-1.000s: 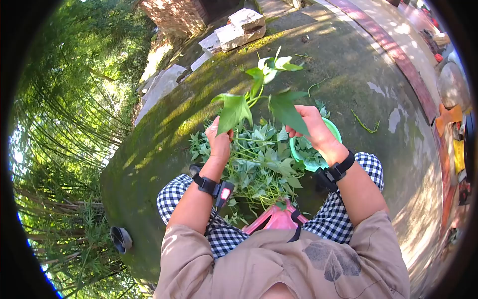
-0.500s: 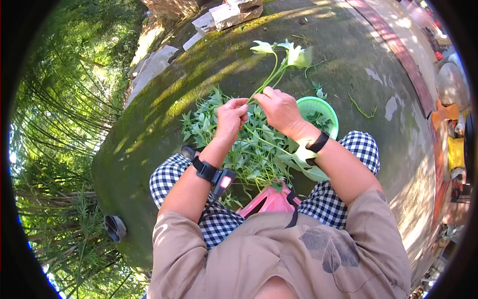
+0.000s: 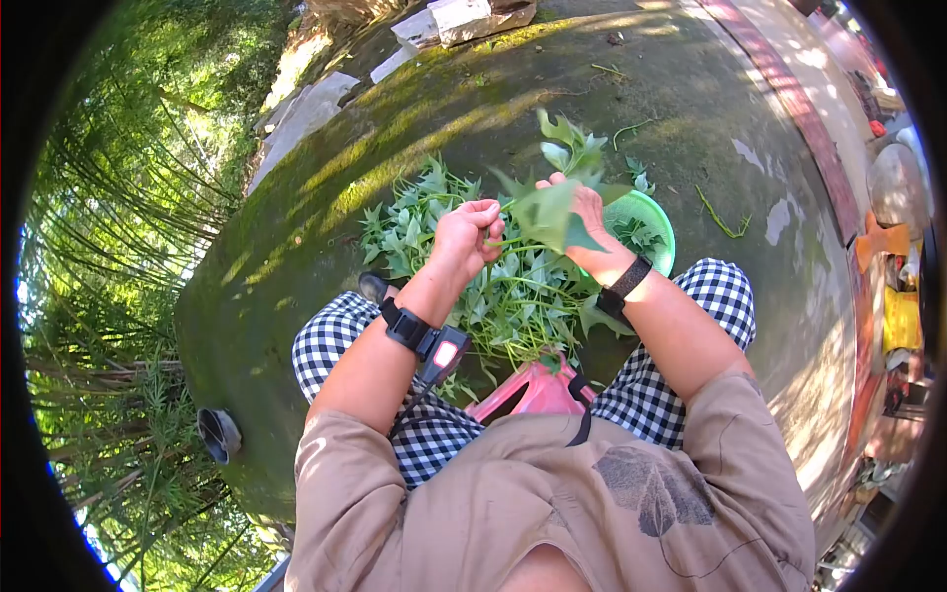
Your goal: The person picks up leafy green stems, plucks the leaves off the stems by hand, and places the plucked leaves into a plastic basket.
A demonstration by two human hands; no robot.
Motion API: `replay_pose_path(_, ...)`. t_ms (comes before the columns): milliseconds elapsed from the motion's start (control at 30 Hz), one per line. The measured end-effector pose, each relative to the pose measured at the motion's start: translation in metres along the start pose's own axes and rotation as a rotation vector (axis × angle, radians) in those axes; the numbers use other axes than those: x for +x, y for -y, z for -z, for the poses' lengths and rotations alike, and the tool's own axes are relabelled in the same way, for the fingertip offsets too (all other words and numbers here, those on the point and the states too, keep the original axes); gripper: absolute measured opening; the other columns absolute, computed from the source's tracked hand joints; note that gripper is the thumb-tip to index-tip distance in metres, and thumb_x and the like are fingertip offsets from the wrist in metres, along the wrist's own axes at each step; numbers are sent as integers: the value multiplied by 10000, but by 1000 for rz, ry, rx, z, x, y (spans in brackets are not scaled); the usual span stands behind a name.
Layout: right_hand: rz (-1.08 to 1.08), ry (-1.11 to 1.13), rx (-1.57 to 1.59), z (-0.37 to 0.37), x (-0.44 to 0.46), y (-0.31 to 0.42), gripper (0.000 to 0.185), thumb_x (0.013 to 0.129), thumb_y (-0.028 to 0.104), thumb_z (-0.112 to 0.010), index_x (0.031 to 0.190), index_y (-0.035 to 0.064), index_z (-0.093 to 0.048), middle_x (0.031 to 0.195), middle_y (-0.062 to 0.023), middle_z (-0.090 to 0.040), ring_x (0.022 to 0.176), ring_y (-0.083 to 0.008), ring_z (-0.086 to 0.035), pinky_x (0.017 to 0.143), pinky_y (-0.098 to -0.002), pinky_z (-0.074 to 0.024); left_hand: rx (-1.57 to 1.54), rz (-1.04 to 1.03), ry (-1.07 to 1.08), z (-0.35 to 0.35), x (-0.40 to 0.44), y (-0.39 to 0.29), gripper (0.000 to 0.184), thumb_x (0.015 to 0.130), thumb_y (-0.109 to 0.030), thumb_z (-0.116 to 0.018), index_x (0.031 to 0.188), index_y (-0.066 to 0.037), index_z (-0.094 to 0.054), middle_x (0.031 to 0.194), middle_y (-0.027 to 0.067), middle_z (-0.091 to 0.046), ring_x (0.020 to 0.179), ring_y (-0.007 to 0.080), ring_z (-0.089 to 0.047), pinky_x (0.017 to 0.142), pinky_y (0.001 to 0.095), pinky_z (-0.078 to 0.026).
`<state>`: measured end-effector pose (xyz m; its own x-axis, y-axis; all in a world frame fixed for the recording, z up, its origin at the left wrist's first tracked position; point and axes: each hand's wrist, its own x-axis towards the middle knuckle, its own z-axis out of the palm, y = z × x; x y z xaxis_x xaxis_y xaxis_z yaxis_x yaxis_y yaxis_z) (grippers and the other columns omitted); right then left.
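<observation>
My left hand [image 3: 466, 237] is closed, thumb and fingers pinching a green leafy stem that looks like sweet potato greens. Close on its right, my right hand [image 3: 589, 219] is curled around a bunch of leafy stems [image 3: 574, 153], whose leaves point away from me. A broad blurred leaf [image 3: 548, 212] hangs between the hands and hides some of the right fingers. Beneath both hands spreads a big heap of leafy greens [image 3: 513, 306]. Just right of the right hand stands a light green plastic basket [image 3: 646, 205] with picked leaves inside.
A pink plastic thing [image 3: 541, 393] sits between my checkered knees. Loose stems [image 3: 725, 212] lie on the mossy concrete ground to the right. Stone blocks [image 3: 464, 22] stand at the far edge, a dark pot [image 3: 219, 434] at left beside bushes.
The stem bunch has swung nearer to me and its leaves now cover part of my right hand. My hands have moved slightly apart, and a large leaf has come between them.
</observation>
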<state>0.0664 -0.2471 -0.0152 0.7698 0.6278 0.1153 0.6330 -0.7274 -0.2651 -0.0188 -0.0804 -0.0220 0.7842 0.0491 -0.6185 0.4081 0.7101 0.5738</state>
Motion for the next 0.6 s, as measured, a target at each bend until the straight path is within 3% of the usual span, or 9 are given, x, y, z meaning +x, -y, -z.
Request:
replay_pose_path(33,-39,38,-13,2,1,0,123,758,143,-612,862,82,-635,879,-120,-596,841,-324,-633,715,-447,-523,-19,-17,11,0,2,0,134,917,-114,-597,1020,-60,-530,692,44,-568,508,130,-477,422,282,-338)
replay_pose_path(233,156,-260,156,2,1,4,67,779,116,-620,842,97,-608,860,-95,-598,784,-299,-631,668,-416,-509,-64,-16,108,-4,-7,-8,98,1000,-182,-502,962,-93,-490,671,43,-512,464,138,-396,444,275,-322)
replay_pose_path(400,96,-337,215,-2,0,1,79,789,129,-622,866,116,-624,834,-79,-583,750,-286,-619,649,-408,-495,-75,-37,184,0,-3,-5,105,984,-184,-533,995,-90,-488,653,36,-486,451,132,-379,439,274,-303)
replay_pose_path(467,189,-440,246,4,2,3,91,783,132,-624,873,118,-627,821,-76,-577,739,-277,-614,644,-404,-490,-106,-49,192,0,-1,-5,108,965,-165,-568,992,-88,-498,639,31,-479,440,131,-376,425,275,-295)
replay_pose_path(600,249,-510,147,19,6,10,95,765,124,-621,860,119,-622,796,-69,-559,726,-268,-601,631,-393,-479,114,-209,-12,-11,-3,-4,149,885,-69,-661,951,-64,-528,600,13,-464,417,120,-378,385,267,-270)
